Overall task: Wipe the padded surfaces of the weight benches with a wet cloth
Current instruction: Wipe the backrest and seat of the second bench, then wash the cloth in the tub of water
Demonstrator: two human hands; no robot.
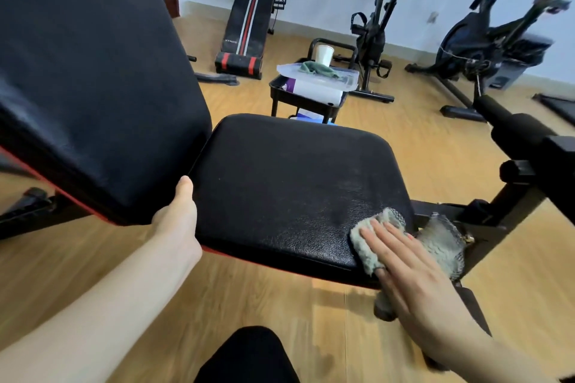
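**Grey cloth at the seat pad's near right corner**

Right hand [404, 261] flat on the grey cloth [365, 246], fingers straight and side by side, pressing it onto the black seat pad [295, 183] at its near right corner. Part of the cloth spilling over the pad's right edge, hanging just beside the black bench frame [510, 202].

Left hand [177, 221] at the lower corner of the raised backrest pad [93, 87], thumb lying up along the gap between backrest and seat. Other fingers hidden under the pad's edge (so no telling whether curled round it or merely propped against it). Hands well apart, one at each near corner of the seat.

Red trim along the underside of both pads. Black foam roller [513, 127] at the bench's right end.

Beyond the seat, a small black cart [298, 96] carrying a translucent box [323, 81], with a green rag [317, 68] and a white paper cup [324, 54] on top. Farther back on the wood floor [404, 140], a striped sit-up bench [249, 19] by the wall, then two exercise bikes [376, 25] [485, 40] to the right. At the bottom edge, a dark-clad knee [249, 354].
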